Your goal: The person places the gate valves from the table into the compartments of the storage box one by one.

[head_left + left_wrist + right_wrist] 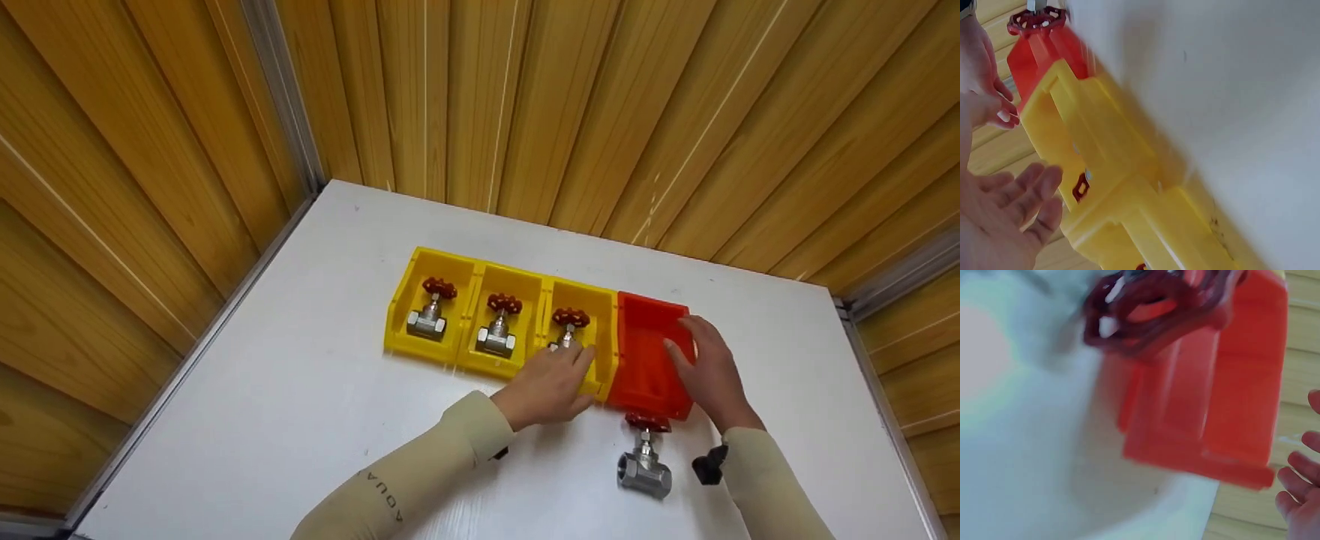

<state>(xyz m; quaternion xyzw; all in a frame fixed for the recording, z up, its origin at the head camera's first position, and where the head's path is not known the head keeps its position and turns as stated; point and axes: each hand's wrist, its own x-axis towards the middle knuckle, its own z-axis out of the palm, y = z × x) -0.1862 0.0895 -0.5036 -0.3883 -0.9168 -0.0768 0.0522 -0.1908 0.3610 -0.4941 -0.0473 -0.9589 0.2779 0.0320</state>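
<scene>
My left hand (pixel 547 386) is over the front of the third yellow bin (pixel 596 296), its fingers loosely bent and holding nothing. Inside that bin lies a gate valve with a dark red handwheel (pixel 571 317), its body partly hidden by the hand. At the right side of the red bin (pixel 651 341) is my right hand (pixel 716 375), thumb over the rim and fingers spread; whether it touches the bin is unclear. Another gate valve (pixel 645 472) lies on the table in front of the red bin, its handwheel against the bin's front edge.
Two more yellow bins stand joined in the row to the left, holding a gate valve (pixel 427 319) and a second gate valve (pixel 497 334). The white table (pixel 300 390) is bounded by wood-patterned walls (pixel 480 105) at the back and sides.
</scene>
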